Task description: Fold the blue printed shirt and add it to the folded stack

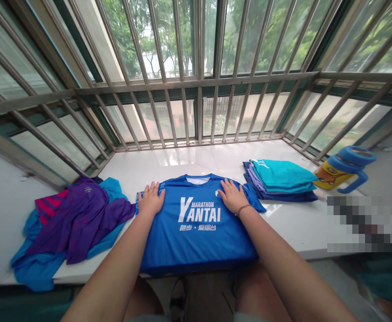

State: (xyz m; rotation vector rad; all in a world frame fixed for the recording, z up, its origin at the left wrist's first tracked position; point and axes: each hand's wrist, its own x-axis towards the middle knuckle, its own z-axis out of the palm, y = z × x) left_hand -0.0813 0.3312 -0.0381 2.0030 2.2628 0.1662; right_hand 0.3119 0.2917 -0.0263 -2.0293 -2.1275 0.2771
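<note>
A blue T-shirt (199, 243) with white "Marathon Yantai" lettering lies spread front up on the white sill, its collar toward the window and its lower part over the near edge. My left hand (151, 197) rests on the shirt's left shoulder and sleeve, fingers spread. On the right shoulder lies my right hand (232, 196), also flat with fingers apart, a thin bracelet at its wrist. Neither hand grips the cloth.
A heap of purple, pink and blue clothes (85, 219) lies at the left of the white sill (182, 156). At the right is a folded stack (283, 176), teal on top, beside a blue and yellow bottle (339, 170). Metal bars (199, 82) line the window.
</note>
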